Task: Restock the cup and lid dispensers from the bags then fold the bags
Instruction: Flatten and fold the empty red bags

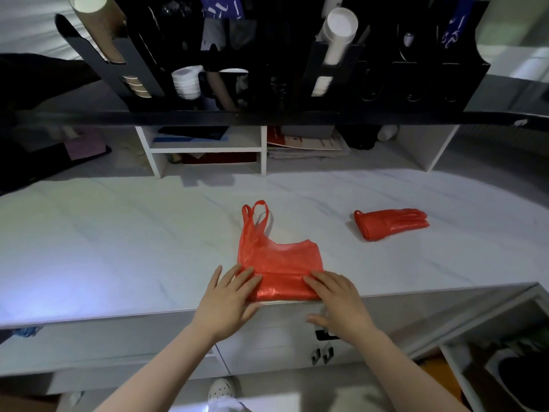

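Observation:
A red plastic bag [277,257] lies flat at the counter's front edge, handles pointing away, its near end folded over once. My left hand [230,298] presses the fold's left end and my right hand [334,295] presses its right end, fingers spread on the plastic. A second red bag [390,223] lies folded into a small bundle to the right. Above, the black dispenser rack [267,63] holds a brown cup stack [98,28] at left, white lids [186,83] in the middle and a white cup stack [338,34] at right.
The white marble counter [118,248] runs left and right of the bag. White shelf cubbies [205,150] with papers and books stand at the back under the rack. An open bin area [505,367] sits at the lower right, below counter level.

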A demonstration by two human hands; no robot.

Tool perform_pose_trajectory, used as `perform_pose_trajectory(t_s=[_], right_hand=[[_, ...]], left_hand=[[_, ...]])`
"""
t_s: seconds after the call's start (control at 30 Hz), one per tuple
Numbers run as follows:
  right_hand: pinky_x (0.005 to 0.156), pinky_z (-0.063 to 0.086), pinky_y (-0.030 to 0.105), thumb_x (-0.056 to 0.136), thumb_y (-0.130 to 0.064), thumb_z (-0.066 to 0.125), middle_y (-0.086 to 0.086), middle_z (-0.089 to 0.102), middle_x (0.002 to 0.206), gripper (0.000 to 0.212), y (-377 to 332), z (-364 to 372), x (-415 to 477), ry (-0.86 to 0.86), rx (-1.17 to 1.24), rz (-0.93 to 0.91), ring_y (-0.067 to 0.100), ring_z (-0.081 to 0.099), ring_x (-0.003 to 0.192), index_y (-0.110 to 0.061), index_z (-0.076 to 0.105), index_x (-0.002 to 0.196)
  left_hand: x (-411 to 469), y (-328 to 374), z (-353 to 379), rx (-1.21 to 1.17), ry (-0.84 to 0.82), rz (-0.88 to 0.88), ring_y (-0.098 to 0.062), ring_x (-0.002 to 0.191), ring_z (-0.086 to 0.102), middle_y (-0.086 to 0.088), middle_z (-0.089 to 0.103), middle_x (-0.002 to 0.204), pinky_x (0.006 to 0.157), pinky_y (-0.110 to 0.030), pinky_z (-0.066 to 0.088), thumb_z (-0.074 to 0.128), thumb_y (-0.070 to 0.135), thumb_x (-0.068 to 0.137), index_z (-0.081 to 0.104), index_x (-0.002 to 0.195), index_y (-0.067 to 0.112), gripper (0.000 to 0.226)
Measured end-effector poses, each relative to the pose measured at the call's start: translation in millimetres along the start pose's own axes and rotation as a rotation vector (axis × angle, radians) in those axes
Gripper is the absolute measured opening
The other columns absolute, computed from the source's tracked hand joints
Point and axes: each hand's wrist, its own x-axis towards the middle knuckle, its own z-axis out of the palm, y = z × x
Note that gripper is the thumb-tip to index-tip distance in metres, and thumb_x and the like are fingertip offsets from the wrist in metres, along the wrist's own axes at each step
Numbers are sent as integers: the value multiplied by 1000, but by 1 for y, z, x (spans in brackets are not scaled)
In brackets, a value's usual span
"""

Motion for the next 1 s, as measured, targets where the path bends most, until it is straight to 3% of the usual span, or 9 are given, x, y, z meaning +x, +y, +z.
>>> perform_pose_trajectory(t_s=[0.1,0.23,0.4,0.47,0.57,0.7,0.83,0.9,1.0], right_hand=[[102,34,27,79,-21,69,-7,63,121,44,5,-5,-6,187,204,-5,15,54,113,-25,61,123],[74,39,14,84,-27,68,-18,61,90,14,0,-18,-2,176,490,161,2,53,85,-33,65,97],[66,49,28,85,-34,67,-6,60,81,37,-10,-15,17,263,709,505,10,59,76,-31,46,116],[71,49,32,87,-33,64,-6,59,86,48,-14,-14,25,270,588,526,14,59,83,-29,40,127],[88,44,33,91,-34,57,-1,54,120,43,-14,-9,28,272,295,378,17,51,107,-29,47,132],[102,29,33,86,-57,52,-12,34,147,58,-4,-3,13,94,72,92,15,33,130,-33,44,139],[98,38,35,80,-30,70,-6,54,127,46,5,-4,-1,152,153,18,18,48,118,-27,61,124],[91,42,32,81,-20,70,-9,58,111,31,6,-9,-2,201,302,57,14,51,105,-24,69,111],[86,43,28,88,-27,62,-11,55,98,16,3,-15,5,159,456,203,11,49,97,-19,70,99]], left_hand=[[-12,-9,-2,-57,-49,93,-19,107,64,3,67,117,92,-45,50,57,55,75,66,118,21,55],[-8,-11,-8,-456,-66,-180,-20,88,65,5,69,97,77,-26,45,61,26,69,65,108,20,40],[6,-8,-7,-773,-1,-616,2,76,61,22,61,96,68,-17,47,64,35,83,45,121,41,43],[9,-7,-5,-747,31,-601,-2,85,60,19,53,114,75,-26,49,64,33,85,40,131,37,52],[15,-3,-1,-560,-1,-564,-22,88,61,4,38,138,70,-31,47,60,24,88,38,138,36,56],[16,4,1,-129,38,-404,-42,92,61,-19,45,142,70,-43,49,63,13,81,64,120,24,41],[-1,1,0,-22,-59,-180,-33,111,60,-6,59,130,86,-52,49,36,58,84,67,118,19,60],[-9,-3,-2,-96,-95,-106,-28,106,63,-3,63,123,83,-48,48,40,58,80,66,119,19,61],[-7,-8,-5,-310,-107,-236,-24,98,62,-2,62,114,82,-41,47,47,45,76,65,117,21,51]])
